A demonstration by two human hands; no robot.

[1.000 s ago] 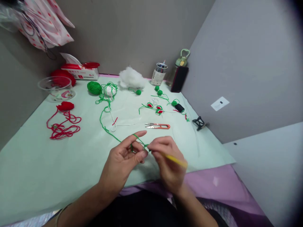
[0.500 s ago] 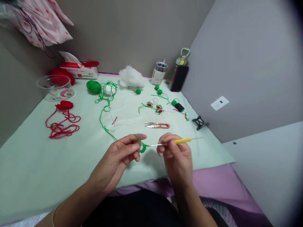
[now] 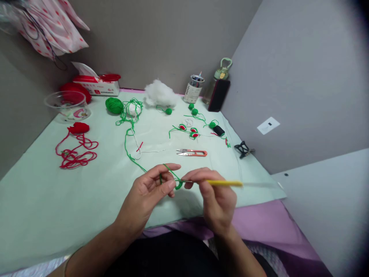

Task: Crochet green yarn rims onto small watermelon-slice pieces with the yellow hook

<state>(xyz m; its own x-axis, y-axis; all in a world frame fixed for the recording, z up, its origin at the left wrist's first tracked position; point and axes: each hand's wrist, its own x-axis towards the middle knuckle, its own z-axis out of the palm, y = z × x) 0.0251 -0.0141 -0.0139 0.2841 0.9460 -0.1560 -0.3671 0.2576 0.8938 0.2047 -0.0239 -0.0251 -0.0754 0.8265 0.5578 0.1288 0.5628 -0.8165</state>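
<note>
R hand (image 3: 217,200) has thumb & fingers closed in a pen-type grip on a yellow-handled crochet hook (image 3: 225,183), metal shaft pointing L, tip at a small green crochet piece (image 3: 179,185). That piece is at the L hand's (image 3: 150,192) fingertips, btwn the two hands, just above the table (image 3: 72,204). L hand is part open: index out straight w/ green yarn (image 3: 135,161) over it, thumb pinching the piece vs the other fingers. Yarn runs from there back twd a tangle around a white yarn ball (image 3: 133,110), w/ a green yarn ball (image 3: 114,105) just L of it. Orange-handled thread snips (image 3: 192,152) lie just beyond the hands, blades L. Behind them: small red/white/green crochet pieces (image 3: 194,135), then little green balls (image 3: 195,112) w/ loose tails. Far L has loose red yarn (image 3: 79,156), a clear plastic tub (image 3: 67,115) & a tissue box (image 3: 103,88). Along the back: white stuffing (image 3: 160,94), pen can (image 3: 192,92), & phone (image 3: 219,96) leaning vs a bottle (image 3: 223,73). Black claw clip (image 3: 243,149) nr the R edge.
</note>
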